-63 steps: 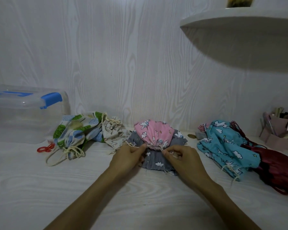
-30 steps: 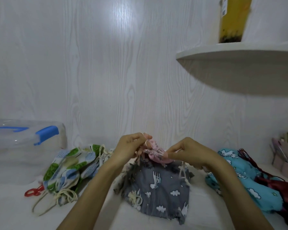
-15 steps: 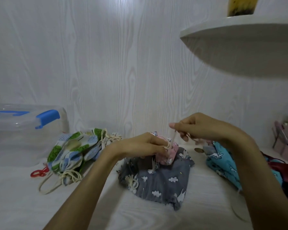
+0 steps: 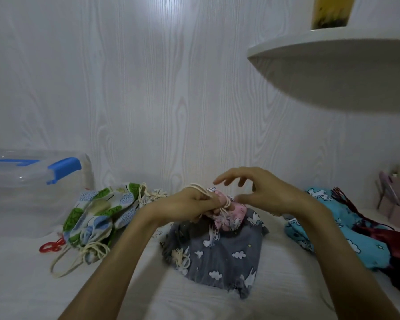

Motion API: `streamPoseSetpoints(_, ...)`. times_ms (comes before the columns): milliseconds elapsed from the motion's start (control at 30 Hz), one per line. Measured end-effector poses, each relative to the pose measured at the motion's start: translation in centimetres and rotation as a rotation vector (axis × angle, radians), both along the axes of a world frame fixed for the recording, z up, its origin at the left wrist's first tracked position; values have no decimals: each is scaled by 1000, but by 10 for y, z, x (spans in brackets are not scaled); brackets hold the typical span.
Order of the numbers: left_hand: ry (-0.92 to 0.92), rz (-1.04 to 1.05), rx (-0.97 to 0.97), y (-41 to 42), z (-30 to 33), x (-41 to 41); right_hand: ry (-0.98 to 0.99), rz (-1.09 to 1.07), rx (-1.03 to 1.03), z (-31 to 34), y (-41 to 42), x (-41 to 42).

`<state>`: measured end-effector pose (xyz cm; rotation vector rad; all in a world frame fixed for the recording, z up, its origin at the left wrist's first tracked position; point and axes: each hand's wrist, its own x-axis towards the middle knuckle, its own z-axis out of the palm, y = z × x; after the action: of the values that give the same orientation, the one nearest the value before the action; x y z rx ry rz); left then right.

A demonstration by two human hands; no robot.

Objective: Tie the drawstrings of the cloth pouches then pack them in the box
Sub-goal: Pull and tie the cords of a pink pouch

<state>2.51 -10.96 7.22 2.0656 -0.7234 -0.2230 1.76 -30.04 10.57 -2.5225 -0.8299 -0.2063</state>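
Nearest on the bench [image 4: 217,303] lies a grey pouch [image 4: 219,252], flat and untied by the look of it. On its far edge sits the pink pouch [image 4: 226,214], the one in work. The left hand [image 4: 189,207] is clenched on the pink pouch's gathered neck, with the cream drawstring [image 4: 200,189] looped over its fingers. The right hand [image 4: 261,192] hovers just beside it, fingers spread and holding nothing. So the step in hand is the knot on the pink pouch, about half made (the cord's crossings under the left hand are too tangled to read). The next move likely calls for the right hand to pinch the free end, pass it through the loop and pull it snug. Left of this lie leaf-print pouches [image 4: 95,218]; right, a blue pouch [image 4: 328,222]. Farther back left stands the clear box [image 4: 32,185], its lid still on, so packing lies ahead.
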Motion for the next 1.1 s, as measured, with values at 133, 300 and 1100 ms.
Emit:
streamPoseSetpoints(133,37,-19,-13,3,1,-3,6,-21,1,-11,0,9)
streamPoseSetpoints(300,81,19,11,5,-1,1,18,-28,-35,-14,0,8)
streamPoseSetpoints(1100,95,255,-410,3,1,6,144,-147,187,-9,7,4)
